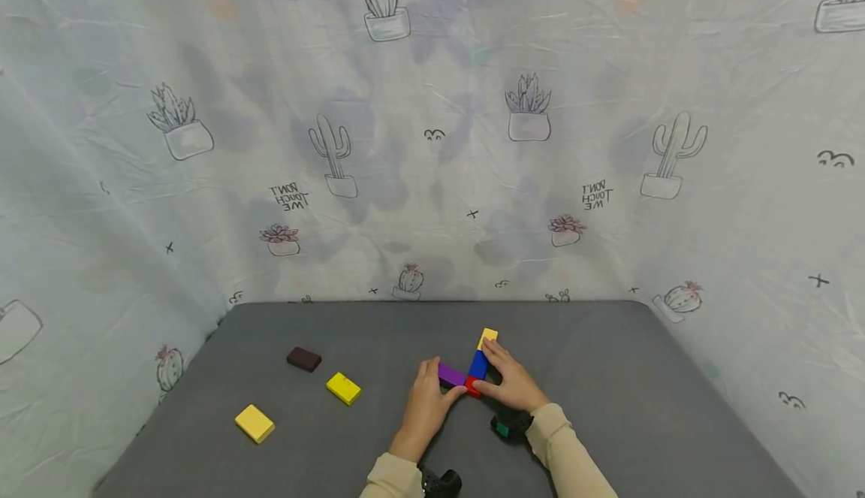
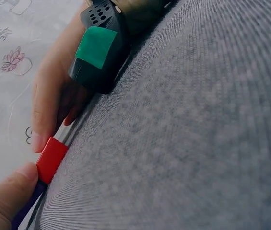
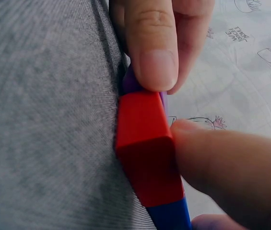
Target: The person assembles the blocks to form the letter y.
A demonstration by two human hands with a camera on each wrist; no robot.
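A purple block (image 1: 451, 375) and a blue block (image 1: 478, 365) meet at a red block (image 1: 473, 387), forming a bent line on the grey cloth. Beyond the blue block's far end lies a yellow block (image 1: 486, 335). My left hand (image 1: 422, 405) holds the purple block, its thumb pressing where purple meets red (image 3: 142, 117). My right hand (image 1: 516, 384) spans the other arm: its thumb touches the red block (image 2: 52, 160), and its fingers reach the blue and yellow blocks. The fingers partly cover the joins.
Left of the hands lie a dark brown block (image 1: 304, 359), a bright yellow block (image 1: 344, 388) and a pale yellow block (image 1: 254, 424). Grey cloth (image 1: 324, 460) covers the table. A cactus-print curtain (image 1: 432, 182) rises behind and at both sides. Black wrist devices (image 1: 511, 427) sit low beside the sleeves.
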